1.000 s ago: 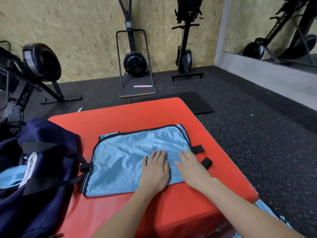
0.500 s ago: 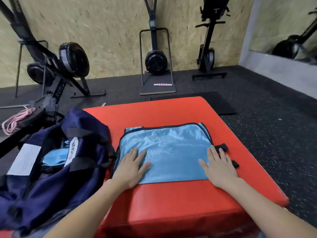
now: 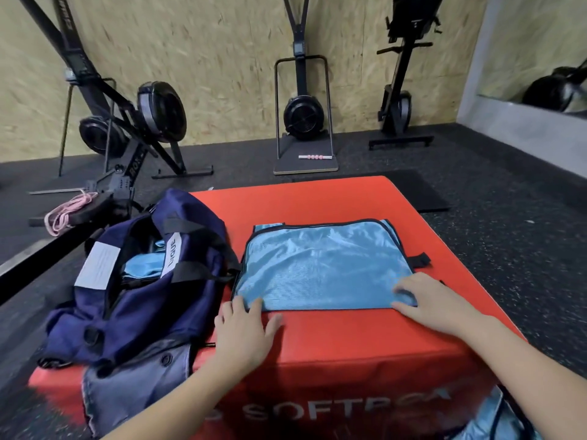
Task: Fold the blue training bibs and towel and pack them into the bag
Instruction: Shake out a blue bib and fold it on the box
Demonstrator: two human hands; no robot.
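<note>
Item one: a blue training bib (image 3: pixel 320 265), folded into a flat rectangle with black trim, lying on the top of a red soft box (image 3: pixel 333 198). Two short black tabs stick out at its right edge.

Item two: our left hand (image 3: pixel 243 333), palm down on the red surface at the bib's near left corner. The fingers are straight and spread; the fingertips reach the bib's near edge, and one of them lies on the cloth.

Item three: our right hand (image 3: pixel 436 301), palm down over the bib's near right corner. The fingers are extended and lightly spread, pressing the cloth flat; the corner itself is hidden beneath them.

Item four: a navy bag (image 3: pixel 136 300), open, slumped on the left part of the box, touching the bib's left edge. We see more blue fabric (image 3: pixel 141 269) inside its opening, and a white label with dark letters on its rim.

Item five: another piece of blue cloth (image 3: pixel 495 420), low at the right, below the box's front face; we cannot tell what it is.

Item six: black exercise machines (image 3: pixel 303 112) along a chipboard wall, and a pink rope (image 3: pixel 65 211) on the dark floor at the left.
</note>
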